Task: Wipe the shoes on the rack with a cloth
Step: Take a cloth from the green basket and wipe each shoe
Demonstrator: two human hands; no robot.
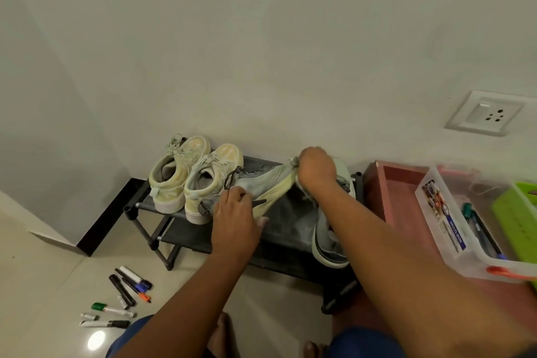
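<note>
My left hand (pixel 235 212) steadies the grey shoe (pixel 258 183) on the rack (pixel 162 227) while my right hand (pixel 315 168) pinches the cloth (pixel 293 164) at its toe; rubbing hard could tip it off

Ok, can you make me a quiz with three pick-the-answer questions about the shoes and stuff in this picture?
1. Where do the marker pens lie?
A. on the floor left of the rack
B. on the rack's top shelf
C. in the red tray

2. How many shoes of the pale yellow pair stand on the rack?
A. one
B. two
C. four

3. What is the right hand doing?
A. hanging idle
B. pressing the wall socket
C. gripping a cloth at the grey shoe

Answers: 1 A, the pens are scattered on the tiles beside the rack's left leg. 2 B, two stand side by side. 3 C, its fingers curl round the cloth at the shoe's end.
</note>
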